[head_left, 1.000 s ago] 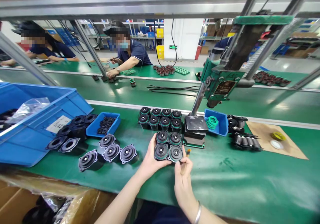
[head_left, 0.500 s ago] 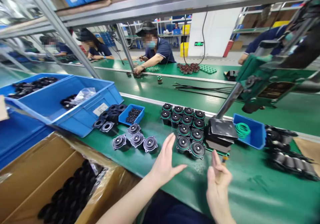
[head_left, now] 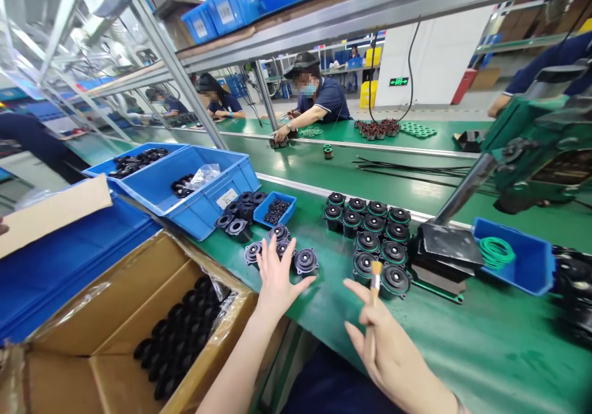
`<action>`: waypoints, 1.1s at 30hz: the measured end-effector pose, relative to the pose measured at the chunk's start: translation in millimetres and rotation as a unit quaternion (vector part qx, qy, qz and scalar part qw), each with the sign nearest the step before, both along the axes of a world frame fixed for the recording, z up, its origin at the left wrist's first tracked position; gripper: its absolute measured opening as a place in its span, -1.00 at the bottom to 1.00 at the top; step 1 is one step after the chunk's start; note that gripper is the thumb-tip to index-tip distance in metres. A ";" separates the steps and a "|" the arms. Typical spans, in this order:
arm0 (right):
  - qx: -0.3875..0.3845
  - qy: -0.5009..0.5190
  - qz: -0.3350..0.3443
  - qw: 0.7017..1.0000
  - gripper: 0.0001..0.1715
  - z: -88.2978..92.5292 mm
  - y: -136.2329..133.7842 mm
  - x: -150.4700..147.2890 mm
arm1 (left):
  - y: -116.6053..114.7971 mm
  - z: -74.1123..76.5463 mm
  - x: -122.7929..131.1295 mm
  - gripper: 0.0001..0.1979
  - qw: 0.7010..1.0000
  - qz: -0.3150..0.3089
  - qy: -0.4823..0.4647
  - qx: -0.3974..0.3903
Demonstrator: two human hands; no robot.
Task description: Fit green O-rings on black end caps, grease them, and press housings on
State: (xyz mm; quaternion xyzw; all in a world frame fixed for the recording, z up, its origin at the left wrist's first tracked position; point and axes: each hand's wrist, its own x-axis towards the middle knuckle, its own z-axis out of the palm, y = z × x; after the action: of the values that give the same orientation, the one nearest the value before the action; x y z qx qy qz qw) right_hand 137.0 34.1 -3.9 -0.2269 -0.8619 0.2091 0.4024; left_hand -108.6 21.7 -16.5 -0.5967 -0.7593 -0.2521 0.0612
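Observation:
My left hand [head_left: 276, 278] is open, fingers spread, over a small group of round black housings with pale rims [head_left: 306, 261]; it partly hides them, and I cannot tell whether it touches one. My right hand [head_left: 386, 340] is closed around the wooden handle of a small brush [head_left: 375, 278], bristles up, with the index finger stretched out. Just beyond the brush stand rows of round black housings with green rings [head_left: 372, 224] on the green worktable [head_left: 333, 303].
A blue bin of green rings [head_left: 513, 256] stands right of a black metal block [head_left: 446, 247]. A small blue tray [head_left: 276, 209] holds dark parts. At left are a large blue crate [head_left: 203, 186] and a cardboard box [head_left: 152, 272]. A press [head_left: 531, 149] overhangs the right; a co-worker [head_left: 319, 99] sits opposite.
My left hand has moved left from beside the green-ringed housings to the pale-rimmed ones, its fingers spreading. My right hand has also shifted left, with the brush now turned upright. The view has swung left.

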 end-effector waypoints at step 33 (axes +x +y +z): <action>0.079 -0.047 -0.344 0.935 -0.84 12.0 25.0 160.5 | -5.8 -34.4 96.3 -0.28 0.840 -0.374 -0.344 -0.190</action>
State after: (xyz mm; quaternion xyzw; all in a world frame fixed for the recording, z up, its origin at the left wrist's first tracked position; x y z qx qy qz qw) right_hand 297.5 59.1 8.1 -0.4862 -0.7628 -0.0219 0.4256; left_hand -12.3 15.8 -50.9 -0.7101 -0.4833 -0.2962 -0.4176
